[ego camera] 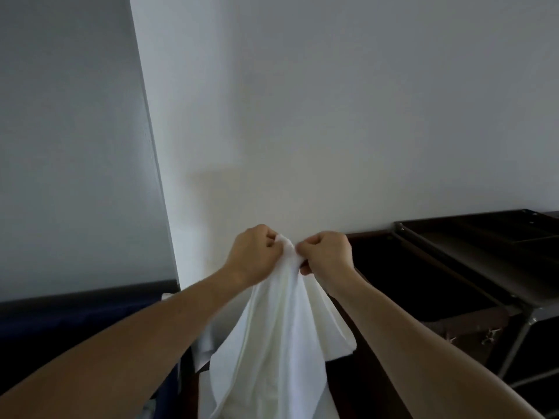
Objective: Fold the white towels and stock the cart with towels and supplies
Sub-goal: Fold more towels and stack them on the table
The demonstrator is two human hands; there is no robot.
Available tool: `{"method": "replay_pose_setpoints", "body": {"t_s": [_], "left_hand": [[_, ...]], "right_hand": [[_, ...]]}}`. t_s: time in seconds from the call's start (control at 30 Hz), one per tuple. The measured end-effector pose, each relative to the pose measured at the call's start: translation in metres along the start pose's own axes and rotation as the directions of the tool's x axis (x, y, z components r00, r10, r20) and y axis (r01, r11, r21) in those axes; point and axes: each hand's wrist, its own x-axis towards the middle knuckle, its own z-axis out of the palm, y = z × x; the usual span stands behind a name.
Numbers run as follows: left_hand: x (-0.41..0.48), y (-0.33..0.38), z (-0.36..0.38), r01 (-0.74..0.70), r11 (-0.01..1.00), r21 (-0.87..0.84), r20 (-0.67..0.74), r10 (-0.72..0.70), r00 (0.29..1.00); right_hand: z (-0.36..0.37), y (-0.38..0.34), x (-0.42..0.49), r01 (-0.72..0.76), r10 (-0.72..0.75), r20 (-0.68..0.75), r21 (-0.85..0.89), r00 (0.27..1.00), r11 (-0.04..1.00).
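Head view shows both arms stretched out in front of a pale wall (332,116), the left hand (257,252) and right hand (328,255) raised close together, almost knuckle to knuckle, each with fingers curled tight round the bunched top edge of a white towel (278,343). The towel is off any surface, hanging from the two grips in long loose folds between the forearms, with one flap spilling out to the right. It hangs just before the left end of a dark cart (447,263), and a dark blue cloth-covered piece (75,322) sits low at the left.
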Motion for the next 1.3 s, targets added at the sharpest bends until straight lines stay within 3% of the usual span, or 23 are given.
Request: {"method": "replay_pose_setpoints", "body": {"t_s": [0.13, 0.33, 0.47, 0.63, 0.73, 0.83, 0.9, 1.03, 1.2, 1.3], "left_hand": [[-0.013, 0.004, 0.01, -0.07, 0.995, 0.067, 0.01, 0.069, 0.998], [-0.021, 0.004, 0.012, -0.143, 0.969, 0.202, 0.098, 0.126, 0.987], [-0.028, -0.001, 0.009, -0.191, 0.964, 0.187, 0.151, 0.164, 0.975], [-0.022, -0.015, 0.002, -0.143, 0.99, 0.019, 0.065, 0.141, 0.988], [-0.007, -0.024, -0.014, -0.092, 0.994, -0.054, -0.072, 0.088, 0.994], [0.01, -0.029, -0.03, -0.035, 0.986, -0.161, -0.16, 0.009, 0.987], [0.019, -0.03, -0.038, -0.022, 0.981, -0.192, -0.189, -0.015, 0.982], [0.03, -0.035, -0.053, -0.02, 0.982, -0.189, -0.241, -0.027, 0.97], [0.033, -0.036, -0.063, -0.021, 0.97, -0.242, -0.263, -0.045, 0.964], [0.034, -0.036, -0.068, -0.024, 0.964, -0.265, -0.275, -0.052, 0.96]], "right_hand": [[0.002, 0.0, -0.004, -0.007, 0.006, 0.02, 0.018, 1.0, 1.0], [0.002, -0.008, -0.006, -0.219, 0.172, 0.198, 0.251, 0.965, 0.943], [-0.007, -0.005, -0.01, -0.211, 0.157, 0.266, 0.188, 0.951, 0.959], [-0.014, -0.009, -0.006, -0.099, 0.09, 0.349, 0.006, 0.933, 0.995], [-0.029, 0.008, 0.002, 0.125, -0.1, 0.337, -0.053, 0.936, 0.991], [-0.039, 0.046, 0.007, 0.297, -0.206, 0.272, -0.354, 0.94, 0.887], [-0.043, 0.072, 0.002, 0.338, -0.191, 0.339, -0.456, 0.921, 0.823], [-0.044, 0.113, -0.018, 0.47, -0.164, 0.553, -0.475, 0.817, 0.744], [-0.034, 0.144, -0.031, 0.624, -0.382, 0.515, -0.464, 0.767, 0.629], [-0.032, 0.151, -0.027, 0.56, -0.345, 0.451, -0.545, 0.823, 0.624]]}}
